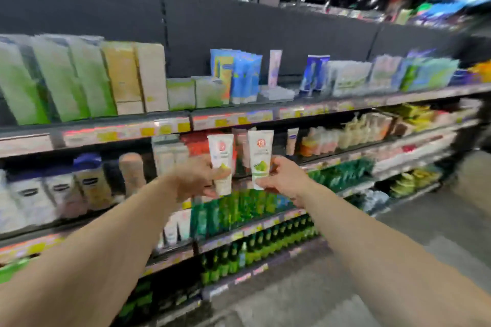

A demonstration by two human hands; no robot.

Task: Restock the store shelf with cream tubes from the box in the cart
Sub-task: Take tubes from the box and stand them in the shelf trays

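Both arms extend toward the store shelf (231, 119); the left hand (198, 178) grips one white cream tube (221, 160) by its lower half, fingers curled round it; the right hand (283, 179) pinches a second white cream tube (261, 158) near its cap end; both tubes stand upright, side by side, just below the shelf's second price rail, in front of its red and pink tubes (240, 146); print on the labels is blurred beyond reading; neither box nor cart is in frame.
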